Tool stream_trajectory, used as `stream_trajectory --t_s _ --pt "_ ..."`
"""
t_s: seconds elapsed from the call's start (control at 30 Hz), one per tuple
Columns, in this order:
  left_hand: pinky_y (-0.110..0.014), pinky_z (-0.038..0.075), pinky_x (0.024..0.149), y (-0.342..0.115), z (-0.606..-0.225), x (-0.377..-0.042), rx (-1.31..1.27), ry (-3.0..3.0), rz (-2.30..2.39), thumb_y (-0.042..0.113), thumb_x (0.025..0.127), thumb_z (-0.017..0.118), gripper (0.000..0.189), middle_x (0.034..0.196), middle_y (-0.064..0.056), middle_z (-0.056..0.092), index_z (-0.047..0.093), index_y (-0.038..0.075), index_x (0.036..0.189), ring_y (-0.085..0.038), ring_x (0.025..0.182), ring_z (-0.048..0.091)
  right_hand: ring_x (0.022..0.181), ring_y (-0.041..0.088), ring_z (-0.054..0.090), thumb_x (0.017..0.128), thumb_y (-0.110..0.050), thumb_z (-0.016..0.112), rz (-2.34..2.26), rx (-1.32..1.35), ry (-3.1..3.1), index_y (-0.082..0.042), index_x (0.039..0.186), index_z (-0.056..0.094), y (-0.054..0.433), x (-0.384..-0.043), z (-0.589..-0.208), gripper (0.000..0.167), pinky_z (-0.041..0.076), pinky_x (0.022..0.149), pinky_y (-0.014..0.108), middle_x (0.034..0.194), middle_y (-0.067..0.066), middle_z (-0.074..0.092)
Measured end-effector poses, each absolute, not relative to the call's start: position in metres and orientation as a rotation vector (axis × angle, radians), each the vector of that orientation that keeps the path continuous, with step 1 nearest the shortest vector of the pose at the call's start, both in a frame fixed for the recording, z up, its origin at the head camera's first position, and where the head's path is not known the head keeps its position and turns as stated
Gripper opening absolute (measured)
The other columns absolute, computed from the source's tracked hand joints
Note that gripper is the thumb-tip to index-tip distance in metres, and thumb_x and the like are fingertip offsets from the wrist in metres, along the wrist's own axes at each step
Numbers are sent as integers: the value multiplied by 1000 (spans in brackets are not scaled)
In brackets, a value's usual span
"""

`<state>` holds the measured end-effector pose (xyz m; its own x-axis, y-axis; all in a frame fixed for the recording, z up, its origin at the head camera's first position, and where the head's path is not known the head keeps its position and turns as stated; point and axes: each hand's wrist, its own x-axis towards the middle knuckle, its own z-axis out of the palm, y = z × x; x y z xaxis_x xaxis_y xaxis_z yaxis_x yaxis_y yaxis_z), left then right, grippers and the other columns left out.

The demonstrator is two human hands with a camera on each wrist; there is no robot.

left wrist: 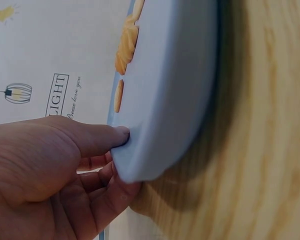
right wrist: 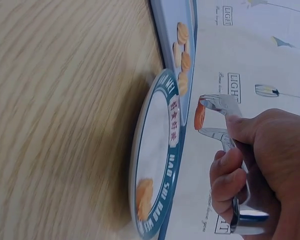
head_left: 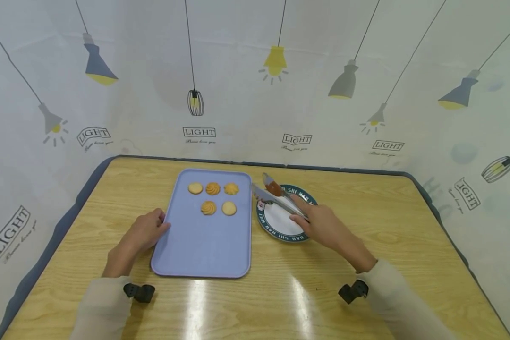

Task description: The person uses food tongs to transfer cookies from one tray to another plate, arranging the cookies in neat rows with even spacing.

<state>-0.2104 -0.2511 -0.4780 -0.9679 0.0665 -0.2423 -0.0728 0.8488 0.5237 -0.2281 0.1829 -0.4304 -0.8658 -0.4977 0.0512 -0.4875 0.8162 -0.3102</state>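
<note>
A pair of metal tongs [head_left: 280,200] is gripped in my right hand [head_left: 325,226], over the white plate with a dark green lettered rim [head_left: 280,233]. Between the tong tips is a brown cookie [right wrist: 200,116], close to the plate's left side in the head view. Another cookie [right wrist: 145,199] lies on the plate, hidden by the hand from above. My left hand [head_left: 142,231] pinches the left rim of the light blue tray [head_left: 204,245], thumb on top and fingers beneath. Several cookies [head_left: 213,189] sit in two rows at the tray's far end.
The plate stands just right of the tray on a wood-grain table [head_left: 365,293]. A light curtain [head_left: 238,94] printed with lamps hangs around the table's back and sides.
</note>
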Motion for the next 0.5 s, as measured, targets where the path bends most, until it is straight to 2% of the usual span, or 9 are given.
stream_trajectory --t_s 0.23,0.37,0.5 --pt "-34 46 65 -251 -477 -209 -6 2770 805 16 100 51 25 94 -19 58 49 -6 112 -25 79 55 48 5 40 102 -31 55 -529 -906 2942 -3 151 36 159 -232 -435 60 41 58 27 56 -5 48" --pt "-34 46 65 -252 -477 -209 4 2771 812 16 100 51 25 93 -18 58 49 -6 111 -24 78 55 52 6 45 101 -30 56 -536 -930 2945 -6 152 36 143 -234 -437 59 42 58 27 70 0 63" --pt "-34 46 65 -253 -478 -210 6 2774 817 16 100 52 25 92 -17 58 50 -6 111 -24 78 55 57 9 49 101 -30 57 -543 -921 2948 -11 152 38 126 -236 -436 58 40 55 27 80 4 66"
